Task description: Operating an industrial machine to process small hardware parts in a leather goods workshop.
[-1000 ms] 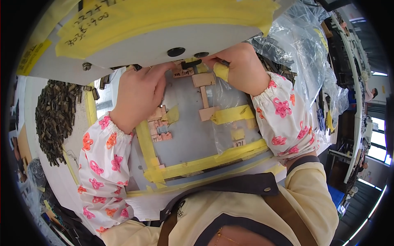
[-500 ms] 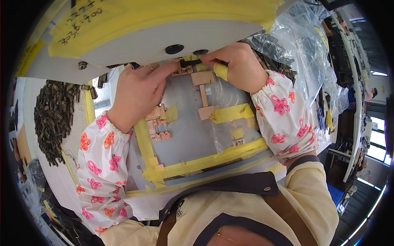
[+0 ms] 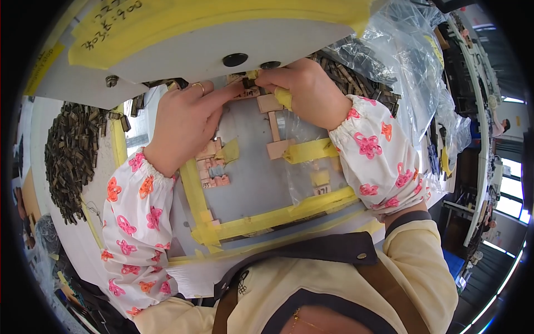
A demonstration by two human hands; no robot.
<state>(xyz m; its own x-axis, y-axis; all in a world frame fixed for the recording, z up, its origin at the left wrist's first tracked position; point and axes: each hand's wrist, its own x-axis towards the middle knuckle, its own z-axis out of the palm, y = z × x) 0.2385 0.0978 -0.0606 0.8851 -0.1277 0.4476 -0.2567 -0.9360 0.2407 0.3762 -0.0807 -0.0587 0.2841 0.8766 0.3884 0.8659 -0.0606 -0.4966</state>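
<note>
My right hand point(image 3: 308, 92) pinches a small dark metal part point(image 3: 248, 83) under the white machine head point(image 3: 183, 53); one fingertip is wrapped in yellow tape. The left hand point(image 3: 186, 125) lies on the grey work plate point(image 3: 250, 178), index finger stretched out so its tip touches the same dark part. It wears a ring. Just below the hands, tan block pieces point(image 3: 273, 119) form a T shape on the plate. More small tan blocks point(image 3: 211, 167) sit beneath my left wrist. Yellow tape point(image 3: 267, 217) frames the plate.
A heap of small dark metal parts point(image 3: 72, 156) lies on the white table at the left. At the right, clear plastic bags point(image 3: 400, 72) hold more dark parts. Another work area with a distant person point(image 3: 503, 125) is at the far right edge.
My left index finger has stretched out from a curled hand to touch the small dark part. The right hand has stayed at the same spot, pinching.
</note>
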